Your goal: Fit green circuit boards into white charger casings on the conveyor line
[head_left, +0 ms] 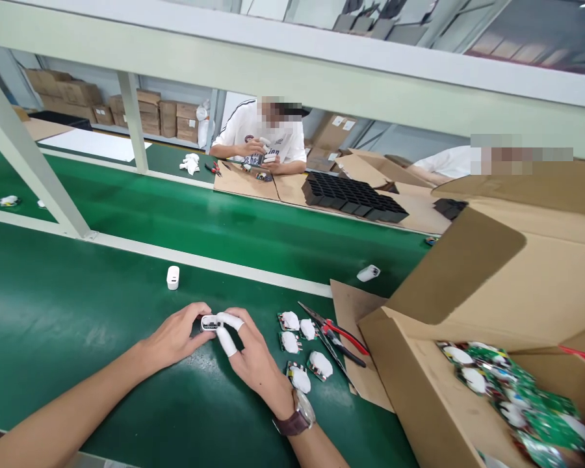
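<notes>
My left hand (178, 337) and my right hand (246, 351) meet over the green bench mat and both grip a small white charger housing (209, 322), its open end facing me. White finger cots cover my right thumb and index finger, and a brown-strapped watch (296, 416) sits on that wrist. Several small circuit boards with white blocks (299, 344) lie just right of my right hand. A finished white charger (173, 277) stands on the mat beyond my hands.
Red-handled pliers (338, 338) lie beside the boards. An open cardboard box (419, 390) of green circuit boards (511, 390) fills the right. Another white housing (368, 273) lies on the conveyor belt (224, 221). Two people sit across, with black trays (351, 195) on cardboard.
</notes>
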`<state>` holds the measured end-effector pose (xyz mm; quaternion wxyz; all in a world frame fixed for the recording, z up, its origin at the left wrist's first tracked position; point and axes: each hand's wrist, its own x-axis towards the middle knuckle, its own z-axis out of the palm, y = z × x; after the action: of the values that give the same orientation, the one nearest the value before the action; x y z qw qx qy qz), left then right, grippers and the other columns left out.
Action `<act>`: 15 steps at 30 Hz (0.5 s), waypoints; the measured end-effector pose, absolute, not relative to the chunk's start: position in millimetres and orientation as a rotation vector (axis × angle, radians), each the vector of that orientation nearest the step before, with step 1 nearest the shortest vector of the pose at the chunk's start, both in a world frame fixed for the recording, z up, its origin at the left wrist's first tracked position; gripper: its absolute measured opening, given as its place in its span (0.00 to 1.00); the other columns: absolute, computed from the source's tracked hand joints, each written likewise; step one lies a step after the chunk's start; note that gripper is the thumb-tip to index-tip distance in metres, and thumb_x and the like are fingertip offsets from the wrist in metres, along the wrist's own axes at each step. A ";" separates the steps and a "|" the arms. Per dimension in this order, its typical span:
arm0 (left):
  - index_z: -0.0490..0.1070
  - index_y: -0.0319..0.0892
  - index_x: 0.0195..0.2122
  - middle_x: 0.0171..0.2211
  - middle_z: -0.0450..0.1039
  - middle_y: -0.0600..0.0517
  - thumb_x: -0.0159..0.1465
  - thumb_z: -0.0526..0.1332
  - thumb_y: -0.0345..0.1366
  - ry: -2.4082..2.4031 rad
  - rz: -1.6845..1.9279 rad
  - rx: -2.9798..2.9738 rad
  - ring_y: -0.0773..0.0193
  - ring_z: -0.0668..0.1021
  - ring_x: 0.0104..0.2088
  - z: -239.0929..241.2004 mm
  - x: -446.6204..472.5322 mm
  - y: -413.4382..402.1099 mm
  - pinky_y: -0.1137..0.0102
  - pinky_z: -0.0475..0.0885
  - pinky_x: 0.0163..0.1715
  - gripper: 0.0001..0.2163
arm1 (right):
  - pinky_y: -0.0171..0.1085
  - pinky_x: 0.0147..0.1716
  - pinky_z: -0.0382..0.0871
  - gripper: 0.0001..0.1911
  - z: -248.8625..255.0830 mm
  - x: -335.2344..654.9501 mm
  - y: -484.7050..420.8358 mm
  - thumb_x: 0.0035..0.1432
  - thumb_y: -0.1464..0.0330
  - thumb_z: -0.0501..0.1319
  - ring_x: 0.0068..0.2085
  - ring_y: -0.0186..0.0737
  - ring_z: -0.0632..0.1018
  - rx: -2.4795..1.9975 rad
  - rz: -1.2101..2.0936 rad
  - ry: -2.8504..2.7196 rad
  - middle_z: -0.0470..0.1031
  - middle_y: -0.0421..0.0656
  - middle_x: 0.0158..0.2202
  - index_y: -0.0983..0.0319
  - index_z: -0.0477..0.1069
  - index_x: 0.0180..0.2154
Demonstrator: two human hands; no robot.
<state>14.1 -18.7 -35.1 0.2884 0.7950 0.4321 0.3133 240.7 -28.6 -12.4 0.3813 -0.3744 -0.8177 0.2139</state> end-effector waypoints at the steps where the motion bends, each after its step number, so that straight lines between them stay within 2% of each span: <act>1: 0.63 0.47 0.58 0.51 0.77 0.47 0.72 0.65 0.40 1.125 0.872 2.170 0.55 0.82 0.49 -33.5 13.3 -18.1 0.61 0.79 0.48 0.17 | 0.47 0.54 0.79 0.17 -13.1 243.4 -27.5 0.75 0.72 0.56 0.54 0.45 0.77 -0.947 0.545 -2.040 0.73 0.49 0.53 0.55 0.68 0.61; 5: 0.70 0.46 0.55 0.54 0.76 0.46 0.74 0.64 0.34 0.930 1.018 2.392 0.58 0.81 0.51 -25.3 10.2 -12.2 0.63 0.78 0.51 0.10 | 0.49 0.55 0.77 0.16 -15.2 250.5 -25.9 0.74 0.73 0.56 0.54 0.45 0.77 -0.954 0.484 -1.991 0.73 0.49 0.53 0.55 0.68 0.60; 9: 0.75 0.45 0.49 0.49 0.78 0.47 0.74 0.62 0.29 0.838 1.035 2.451 0.61 0.81 0.46 -17.9 12.5 -12.7 0.67 0.77 0.47 0.06 | 0.50 0.55 0.77 0.19 -14.2 253.8 -26.7 0.74 0.74 0.57 0.55 0.47 0.77 -0.970 0.385 -2.008 0.74 0.50 0.55 0.55 0.67 0.62; 15: 0.75 0.43 0.38 0.42 0.77 0.49 0.74 0.61 0.31 0.867 0.821 2.467 0.65 0.79 0.37 -0.2 24.1 -14.8 0.71 0.74 0.37 0.06 | 0.49 0.53 0.77 0.19 -9.5 256.2 -31.3 0.72 0.75 0.56 0.53 0.48 0.76 -0.963 0.217 -2.051 0.75 0.51 0.54 0.60 0.67 0.62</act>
<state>24.1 -14.8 -0.2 0.1990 0.8821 0.3101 0.2934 256.2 -31.3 -9.5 0.4195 -0.3841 -0.8179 0.0866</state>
